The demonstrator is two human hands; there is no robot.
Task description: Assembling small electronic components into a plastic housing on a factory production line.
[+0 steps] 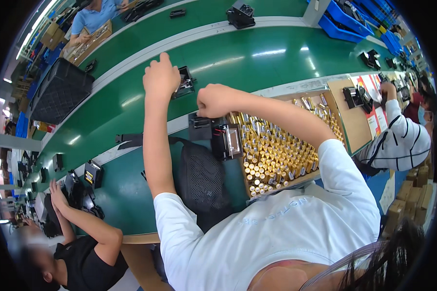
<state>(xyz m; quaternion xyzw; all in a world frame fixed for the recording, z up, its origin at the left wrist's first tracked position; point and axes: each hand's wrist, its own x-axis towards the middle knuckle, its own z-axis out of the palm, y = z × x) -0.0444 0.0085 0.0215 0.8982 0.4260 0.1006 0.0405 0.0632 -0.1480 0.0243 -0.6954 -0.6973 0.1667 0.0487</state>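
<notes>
Fingers of the left hand [161,75] bend beside a device [184,83] past the far edge of the worktop [124,194]; their grip is hidden, so I cannot tell. Those of the right hand [215,101] curl inward, hold unclear, near a black block [200,128] at that edge. Beside it stands a case [226,142], then rightward a box [290,185] of batteries [269,153]; a bag [203,179] reaches the near edge.

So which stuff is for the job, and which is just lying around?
Likely for the job:
black device beside the left hand
black-framed unit near the right hand
gold batteries

Probably just lying about:
black mesh item
blue bins
</notes>
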